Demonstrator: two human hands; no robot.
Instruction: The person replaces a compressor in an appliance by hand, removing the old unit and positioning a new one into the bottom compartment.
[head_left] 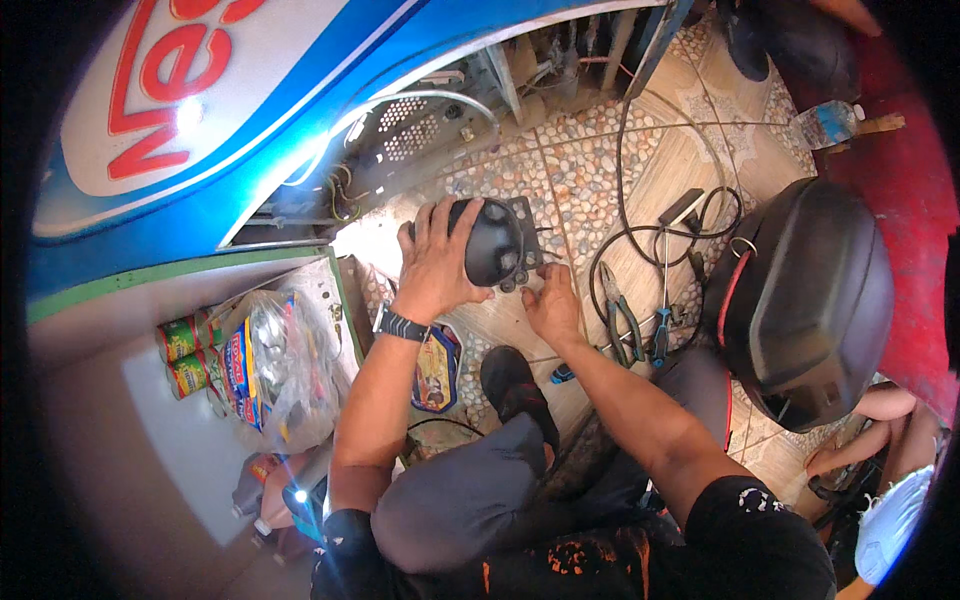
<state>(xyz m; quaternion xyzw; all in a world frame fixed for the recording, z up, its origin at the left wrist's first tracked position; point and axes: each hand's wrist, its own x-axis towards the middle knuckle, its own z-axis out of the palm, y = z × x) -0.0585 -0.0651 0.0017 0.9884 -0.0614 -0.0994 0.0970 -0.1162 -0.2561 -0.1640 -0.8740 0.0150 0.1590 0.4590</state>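
A black, dome-shaped compressor [490, 243] with a dark base plate stands on the tiled floor in front of me. My left hand [437, 258] grips it from the left, fingers over its top and thumb low on its near side. At its near right corner is my right hand [553, 303], fingers bent together by the edge of the base plate. Whatever those fingers pinch is too small to make out. Right of that hand lie pliers [622, 312] with dark and blue handles and a screwdriver [661, 335] with a blue and black handle.
A black cable [640, 232] loops across the floor. A black hard case [810, 300] stands at right, near a plastic bottle [828, 124]. The opened blue cabinet [250, 130] rises ahead. Cans [185, 357] and plastic bags [285, 360] sit at left; another person's legs [880, 440] show lower right.
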